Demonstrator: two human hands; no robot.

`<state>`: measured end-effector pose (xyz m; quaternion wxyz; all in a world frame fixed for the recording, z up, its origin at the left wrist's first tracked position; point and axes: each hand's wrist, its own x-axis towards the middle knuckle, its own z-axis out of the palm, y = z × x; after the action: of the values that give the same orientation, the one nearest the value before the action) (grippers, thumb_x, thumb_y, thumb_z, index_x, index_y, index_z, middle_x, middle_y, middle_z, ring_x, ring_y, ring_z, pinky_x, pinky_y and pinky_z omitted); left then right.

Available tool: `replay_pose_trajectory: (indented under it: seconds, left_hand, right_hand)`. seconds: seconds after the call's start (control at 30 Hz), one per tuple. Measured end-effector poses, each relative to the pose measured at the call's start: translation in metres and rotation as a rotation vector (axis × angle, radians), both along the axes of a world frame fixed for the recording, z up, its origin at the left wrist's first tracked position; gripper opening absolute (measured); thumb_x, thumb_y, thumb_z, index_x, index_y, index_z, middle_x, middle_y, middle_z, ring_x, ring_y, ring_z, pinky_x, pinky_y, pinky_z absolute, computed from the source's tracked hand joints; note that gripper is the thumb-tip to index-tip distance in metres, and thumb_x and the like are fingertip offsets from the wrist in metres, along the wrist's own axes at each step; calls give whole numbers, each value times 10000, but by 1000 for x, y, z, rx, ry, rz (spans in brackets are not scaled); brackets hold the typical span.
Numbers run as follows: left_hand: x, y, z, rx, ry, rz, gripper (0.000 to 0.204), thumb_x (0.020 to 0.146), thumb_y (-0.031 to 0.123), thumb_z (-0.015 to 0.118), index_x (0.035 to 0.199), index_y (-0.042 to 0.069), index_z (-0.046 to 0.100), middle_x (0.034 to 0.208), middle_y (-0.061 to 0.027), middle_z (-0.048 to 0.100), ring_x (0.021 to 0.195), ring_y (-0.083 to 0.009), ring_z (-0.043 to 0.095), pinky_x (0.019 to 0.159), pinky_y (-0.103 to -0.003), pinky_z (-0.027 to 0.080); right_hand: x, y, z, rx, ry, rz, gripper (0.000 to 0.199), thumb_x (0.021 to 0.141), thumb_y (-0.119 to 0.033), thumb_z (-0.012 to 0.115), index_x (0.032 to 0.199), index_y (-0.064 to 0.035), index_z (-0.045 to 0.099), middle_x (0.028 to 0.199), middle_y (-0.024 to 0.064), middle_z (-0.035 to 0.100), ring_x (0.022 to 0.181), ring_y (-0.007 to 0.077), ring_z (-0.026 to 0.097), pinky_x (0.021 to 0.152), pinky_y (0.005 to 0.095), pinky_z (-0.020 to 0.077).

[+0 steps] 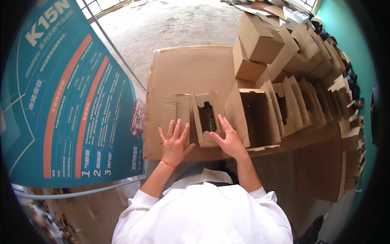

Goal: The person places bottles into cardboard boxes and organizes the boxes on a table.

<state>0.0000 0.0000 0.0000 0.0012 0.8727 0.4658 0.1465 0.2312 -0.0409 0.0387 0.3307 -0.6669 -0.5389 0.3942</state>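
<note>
My left hand point(174, 143) lies with spread fingers on a flat piece of corrugated cardboard point(175, 103). A red cord circles that wrist. Right beside the piece is a small cardboard box point(199, 122) with cut-out flaps; its opening is dark, and something with green markings point(212, 122) shows inside. At the right edge of this box is my right hand point(232, 142), thumb and fingers apart, the thumb near its front flap. Whether the right fingers press on the flap, I cannot tell. Both hands are open and grip nothing.
A large cardboard sheet point(187, 61) lies under the work. To the right stands an open, taller carton point(260, 118), with a row of open boxes point(310, 99) beyond it. Closed cartons point(260, 38) are stacked behind. A teal printed banner point(69, 101) with a metal frame stands left.
</note>
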Motion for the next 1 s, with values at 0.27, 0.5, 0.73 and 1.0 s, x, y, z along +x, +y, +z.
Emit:
replay_pose_trajectory:
  seconds: [0.27, 0.5, 0.73, 1.0]
  left_hand:
    - [23, 0, 16, -150, -125, -99, 977, 645, 556, 749, 1468, 251, 318, 1522, -87, 267, 1402, -349, 224, 1039, -720, 30]
    - [27, 7, 24, -111, 83, -167, 852, 708, 555, 702, 1441, 285, 362, 1526, -76, 258, 1415, -353, 177, 1030, -731, 71]
    - [24, 8, 20, -104, 65, -147, 839, 706, 557, 704, 1431, 303, 365, 1517, -73, 265, 1412, -342, 177, 1037, -732, 80]
    - [25, 9, 19, -88, 69, -141, 845, 687, 544, 719, 1423, 309, 376, 1518, -62, 269, 1405, -337, 198, 1043, -731, 74]
  right_hand:
    - [-29, -5, -38, 105, 0, 18, 784, 843, -257, 640, 1501, -214, 216, 1465, 362, 185, 1377, 457, 225, 1072, 433, 315]
    - [-37, -40, -9, 470, -261, -2, 514, 828, -165, 666, 1309, -70, 512, 1350, 244, 460, 1251, 410, 439, 999, 404, 407]
    - [33, -109, 70, 397, -731, -510, 623, 691, -228, 813, 1239, -84, 552, 1237, 82, 546, 968, 263, 605, 692, 356, 498]
    - [42, -53, 52, 397, -816, -218, 312, 619, 64, 703, 863, -65, 559, 954, 103, 489, 821, 339, 585, 682, 429, 501]
